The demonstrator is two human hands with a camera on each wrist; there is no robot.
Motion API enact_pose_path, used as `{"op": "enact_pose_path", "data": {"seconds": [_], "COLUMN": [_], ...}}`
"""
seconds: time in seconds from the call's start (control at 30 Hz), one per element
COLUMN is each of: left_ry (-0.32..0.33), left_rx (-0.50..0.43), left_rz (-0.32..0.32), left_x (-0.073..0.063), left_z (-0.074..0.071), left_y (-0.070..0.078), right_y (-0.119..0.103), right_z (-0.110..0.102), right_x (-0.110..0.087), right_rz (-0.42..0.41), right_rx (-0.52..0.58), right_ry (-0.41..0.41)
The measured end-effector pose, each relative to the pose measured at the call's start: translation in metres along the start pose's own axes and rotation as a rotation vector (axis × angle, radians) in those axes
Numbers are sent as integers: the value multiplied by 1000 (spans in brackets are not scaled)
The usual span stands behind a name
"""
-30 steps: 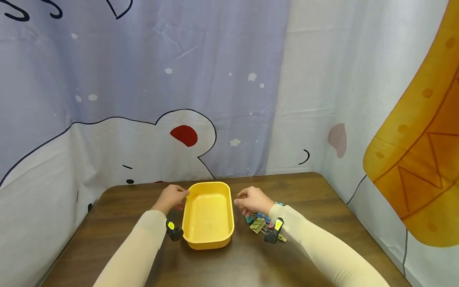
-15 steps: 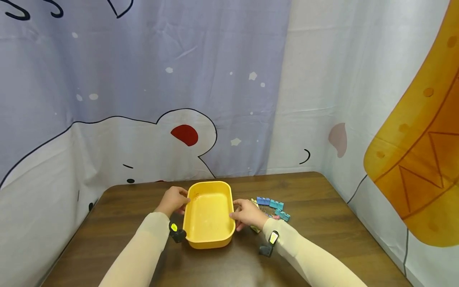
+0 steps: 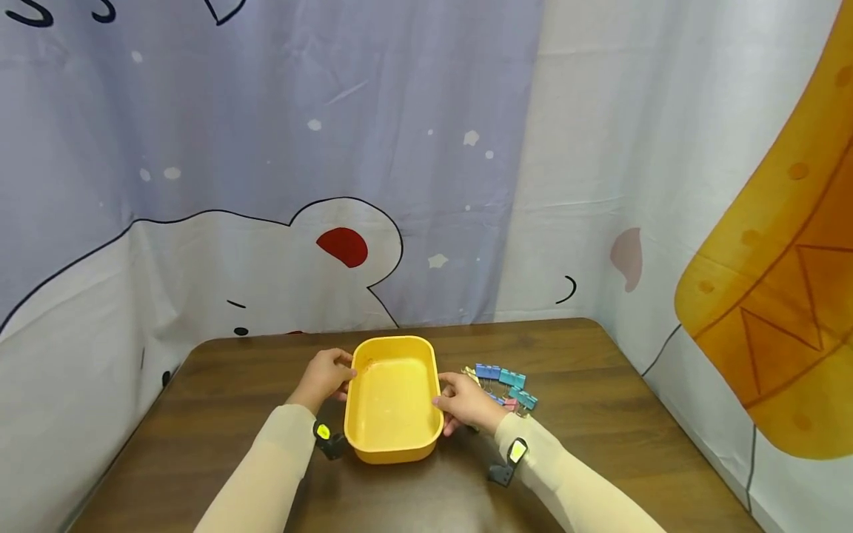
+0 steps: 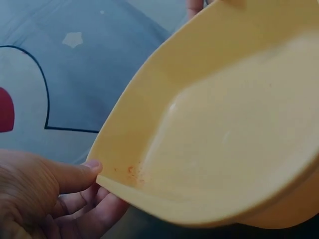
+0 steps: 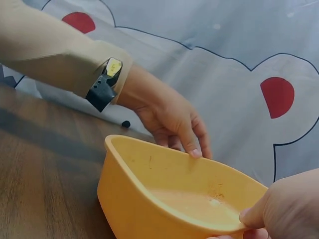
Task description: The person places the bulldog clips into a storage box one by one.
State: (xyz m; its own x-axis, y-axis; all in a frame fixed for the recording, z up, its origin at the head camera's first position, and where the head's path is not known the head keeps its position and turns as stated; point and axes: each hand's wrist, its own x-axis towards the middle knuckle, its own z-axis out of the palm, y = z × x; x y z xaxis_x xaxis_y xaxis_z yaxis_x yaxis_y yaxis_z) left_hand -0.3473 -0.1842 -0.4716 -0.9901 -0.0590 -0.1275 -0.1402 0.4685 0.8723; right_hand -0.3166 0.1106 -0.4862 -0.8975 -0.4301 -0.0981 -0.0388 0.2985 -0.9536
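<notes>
A yellow plastic tub (image 3: 393, 400), rectangular with rounded corners, stands in the middle of the table in the head view. Its inside holds nothing but a few reddish marks near one corner, plainest in the left wrist view. My left hand (image 3: 326, 377) pinches the left rim, thumb over the edge and fingers beneath. On the opposite side my right hand (image 3: 464, 403) grips the right rim the same way, its thumb (image 5: 251, 216) on the inner side. Just beyond that hand lie several binder clips (image 3: 512, 378) in blue, teal, pink and yellow-green, partly hidden by it.
The brown wooden table (image 3: 220, 414) ends at a printed curtain (image 3: 453, 185) along its back. Another curtain part with a yellow-orange figure (image 3: 766, 318) hangs on the right, beside a thin dark cable (image 3: 751, 466).
My right hand has come down and left from above the binder clips to the tub's right rim, uncovering more clips. The left hand stays at its rim. The tub has shifted slightly right.
</notes>
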Motion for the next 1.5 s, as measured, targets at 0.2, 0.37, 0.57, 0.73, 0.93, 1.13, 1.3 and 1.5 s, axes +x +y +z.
{"op": "enact_pose_path", "data": {"seconds": [0.2, 0.37, 0.57, 0.73, 0.93, 1.13, 1.3, 1.5], "left_ry": [-5, -12, 10, 15, 27, 31, 42, 63], "left_rx": [-137, -200, -218, -226, -236, -285, -309, -322], "left_rz": [-40, -44, -57, -60, -46, -24, -41, -37], "left_x": [-6, -10, -11, -11, -11, -10, -8, -13], "left_z": [6, 10, 14, 15, 16, 23, 28, 27], "left_y": [-5, -9, -12, -13, -12, -13, -17, -20], "right_y": [5, 8, 10, 11, 3, -17, -24, -22], "right_z": [-2, -4, -6, -7, -20, -45, -63, -71], "right_x": [-8, -13, -18, -18, -15, -7, 3, 12], "right_rz": [-13, -8, -11, -14, -41, -72, -64, -49], "right_rx": [-8, 32, 87, 38, -196, -309, -398, -472], "right_ry": [-11, -9, -14, 14, 118, 298, 401, 429]}}
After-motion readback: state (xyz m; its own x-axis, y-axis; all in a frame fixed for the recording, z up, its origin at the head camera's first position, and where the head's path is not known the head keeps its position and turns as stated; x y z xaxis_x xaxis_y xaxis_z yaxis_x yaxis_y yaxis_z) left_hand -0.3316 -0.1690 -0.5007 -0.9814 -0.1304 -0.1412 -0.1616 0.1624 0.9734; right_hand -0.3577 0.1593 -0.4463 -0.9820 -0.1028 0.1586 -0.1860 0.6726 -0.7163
